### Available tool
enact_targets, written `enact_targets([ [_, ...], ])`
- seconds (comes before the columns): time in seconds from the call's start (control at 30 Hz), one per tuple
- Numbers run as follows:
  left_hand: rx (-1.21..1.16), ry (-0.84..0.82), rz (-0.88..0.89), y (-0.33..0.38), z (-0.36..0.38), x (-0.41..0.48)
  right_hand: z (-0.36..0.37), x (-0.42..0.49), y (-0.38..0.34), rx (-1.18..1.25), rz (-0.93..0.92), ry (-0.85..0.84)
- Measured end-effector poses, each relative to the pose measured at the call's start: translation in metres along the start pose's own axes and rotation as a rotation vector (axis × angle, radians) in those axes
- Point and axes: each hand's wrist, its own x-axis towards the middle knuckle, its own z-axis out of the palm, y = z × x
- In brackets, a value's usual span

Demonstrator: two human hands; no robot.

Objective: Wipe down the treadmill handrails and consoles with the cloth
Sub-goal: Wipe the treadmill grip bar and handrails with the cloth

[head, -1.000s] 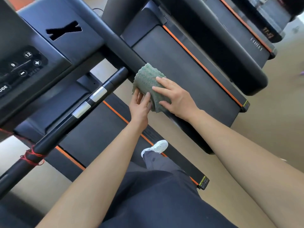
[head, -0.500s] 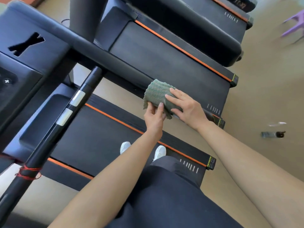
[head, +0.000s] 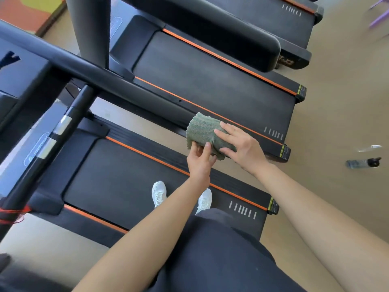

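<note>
Two bare hands meet at the green ribbed terry cloth (head: 204, 131), which is wrapped over the end of the thick black padded handrail (head: 126, 89) on the right side of the treadmill. The left hand (head: 200, 163) grasps the lower edge of the cloth from below, with thumb and fingers pinching the fabric. The right hand (head: 242, 148) lies on the cloth from the right with straight, spread fingers that press it against the rail, so this hand is released, not clenched. A thin black bar (head: 77, 110) with two silver plates runs to the left of the handrail. Below the hands, white sneakers (head: 159, 192) stand on the black treadmill deck (head: 117, 175). A clear plastic bottle (head: 357, 163) lies on the beige floor (head: 336, 102), well apart from the treadmills.
</note>
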Motion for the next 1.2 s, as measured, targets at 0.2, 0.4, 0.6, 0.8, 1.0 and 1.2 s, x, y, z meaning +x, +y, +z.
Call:
enact_targets([
  [0.2, 0.062, 0.033, 0.023, -0.028, 0.031, -0.016, -0.004, -0.033, 0.025, 0.208, 0.099, 0.065],
  [0.4, 0.165, 0.061, -0.014, -0.044, 0.056, -0.029, -0.004, -0.049, 0.040, 0.388, 0.236, 0.148],
  [0.6, 0.322, 0.080, 0.066, -0.042, 0.054, -0.040, 0.005, -0.062, 0.048, 0.375, 0.309, 0.212],
  [0.8, 0.461, 0.167, 0.265, -0.031, 0.044, -0.055, 0.006, -0.075, 0.046, 0.583, 0.478, 0.068],
  [1.0, 0.749, 0.187, 0.445, -0.027, 0.040, -0.042, 0.004, -0.058, 0.018, 0.626, 0.424, 0.148],
  [1.2, 1.009, 0.246, 0.563, -0.012, 0.025, -0.027, 0.002, -0.025, 0.017, 0.350, 0.266, 0.108],
])
